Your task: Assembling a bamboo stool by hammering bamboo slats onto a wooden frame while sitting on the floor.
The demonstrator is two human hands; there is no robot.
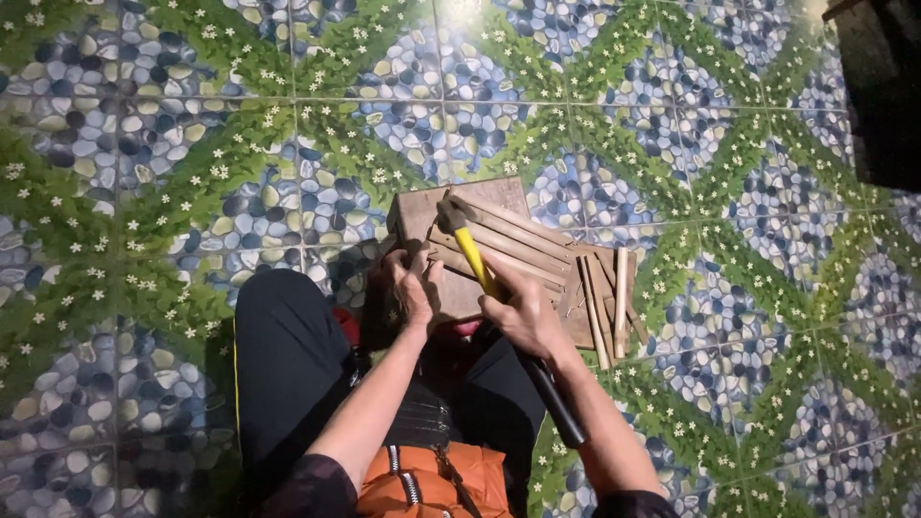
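Wooden slat box [480,245] near knees; right hand [523,312] grips hammer [475,254]; left hand [413,288] pinches box edge.

A tiled floor [173,144] printed with blue-grey pebbles, green leaves and small white flowers; a dark wooden object [883,86] sits at its upper-right corner.

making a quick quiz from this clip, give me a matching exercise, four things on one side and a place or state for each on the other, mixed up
Things:
1. hammer
2. left hand
3. loose wooden sticks
4. orange garment

Places or states:
A. lying to the right of the wooden board
B. held in the right hand, head raised over the slats
C. at the bottom of the view, near the person's body
D. resting on the board's near left edge

Pairs: 1-B, 2-D, 3-A, 4-C
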